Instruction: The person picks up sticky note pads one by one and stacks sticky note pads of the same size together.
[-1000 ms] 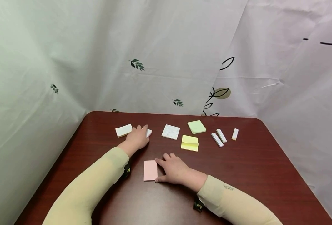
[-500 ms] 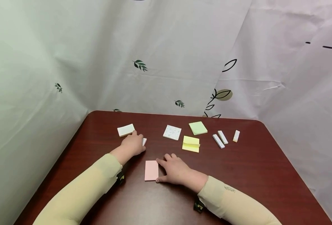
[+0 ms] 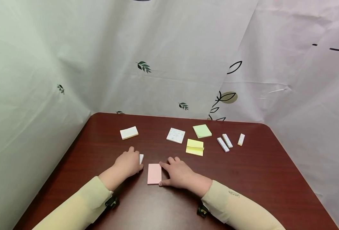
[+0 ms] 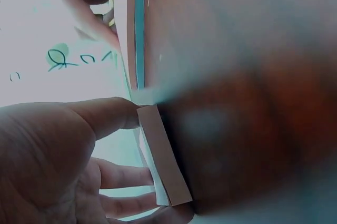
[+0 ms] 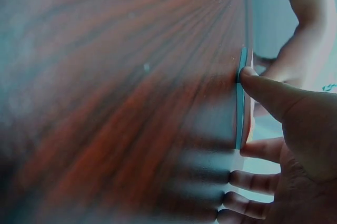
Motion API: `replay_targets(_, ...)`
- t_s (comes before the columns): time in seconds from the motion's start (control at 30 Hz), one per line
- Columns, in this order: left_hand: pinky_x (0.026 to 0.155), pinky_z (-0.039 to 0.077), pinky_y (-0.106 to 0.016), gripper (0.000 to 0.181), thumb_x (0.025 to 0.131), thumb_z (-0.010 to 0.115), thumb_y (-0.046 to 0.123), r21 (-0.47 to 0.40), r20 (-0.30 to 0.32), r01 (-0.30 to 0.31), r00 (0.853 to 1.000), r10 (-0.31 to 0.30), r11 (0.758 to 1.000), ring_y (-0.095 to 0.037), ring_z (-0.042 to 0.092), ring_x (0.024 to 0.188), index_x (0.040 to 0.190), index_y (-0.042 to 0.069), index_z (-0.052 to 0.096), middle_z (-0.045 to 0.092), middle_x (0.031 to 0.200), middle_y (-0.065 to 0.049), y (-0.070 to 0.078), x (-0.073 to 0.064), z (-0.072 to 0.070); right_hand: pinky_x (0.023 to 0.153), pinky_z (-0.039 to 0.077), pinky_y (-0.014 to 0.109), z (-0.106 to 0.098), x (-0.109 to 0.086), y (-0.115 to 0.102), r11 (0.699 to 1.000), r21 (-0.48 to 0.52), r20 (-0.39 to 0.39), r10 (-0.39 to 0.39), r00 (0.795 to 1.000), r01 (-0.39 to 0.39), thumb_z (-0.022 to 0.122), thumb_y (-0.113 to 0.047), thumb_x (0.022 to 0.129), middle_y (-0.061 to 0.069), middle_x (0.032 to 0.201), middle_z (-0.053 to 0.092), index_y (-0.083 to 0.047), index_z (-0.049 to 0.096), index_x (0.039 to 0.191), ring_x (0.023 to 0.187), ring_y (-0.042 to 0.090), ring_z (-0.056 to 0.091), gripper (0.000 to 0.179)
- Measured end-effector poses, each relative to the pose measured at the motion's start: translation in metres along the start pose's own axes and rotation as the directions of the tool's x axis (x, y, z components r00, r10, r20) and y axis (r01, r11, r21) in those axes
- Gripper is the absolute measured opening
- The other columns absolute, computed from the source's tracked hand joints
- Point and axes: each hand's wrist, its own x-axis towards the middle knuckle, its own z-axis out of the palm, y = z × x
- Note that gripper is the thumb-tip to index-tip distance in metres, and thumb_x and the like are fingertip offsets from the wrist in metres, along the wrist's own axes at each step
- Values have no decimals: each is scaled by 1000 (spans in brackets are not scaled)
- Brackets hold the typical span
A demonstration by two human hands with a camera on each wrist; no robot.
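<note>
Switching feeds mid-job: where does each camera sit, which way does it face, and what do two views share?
Head: worn on the head, facing forward and down at the table; left hand, right hand and both sleeves show.
Left wrist: on that wrist, facing the white pad its hand pinches; both hands show.
Right wrist: on that wrist, facing the pink pad its hand touches; that hand and left arm show.
Both wrist views share the pink pad.

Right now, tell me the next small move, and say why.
Probably slide the white pad in the left hand up to the pink pad: the two sit close but apart, and the right hand touches the pink pad's right side.
</note>
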Motion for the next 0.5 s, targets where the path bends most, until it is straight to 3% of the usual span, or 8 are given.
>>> replay_targets(0.2, 59, 51, -43, 55, 81, 78, 37, -26, 5, 17, 1000, -17, 1000, -29, 59, 67, 108, -8, 63, 52, 101, -20, 8, -21, 3, 86, 46, 34, 1, 0, 1, 1000, 2, 0, 9, 1000, -9, 71, -63, 81, 6, 116, 55, -18, 55, 143, 97, 22, 49, 79)
replay_targets(0.5, 61, 53, -46, 56, 80, 80, 40, -15, -30, 23, 999, -24, 1000, -32, 62, 71, 105, -8, 64, 54, 101, -19, 15, -36, 6, 86, 47, 35, 3, 1, 1, 1000, -2, -8, 2, 1000, -2, 71, -64, 80, 6, 116, 55, -18, 55, 143, 97, 23, 50, 79)
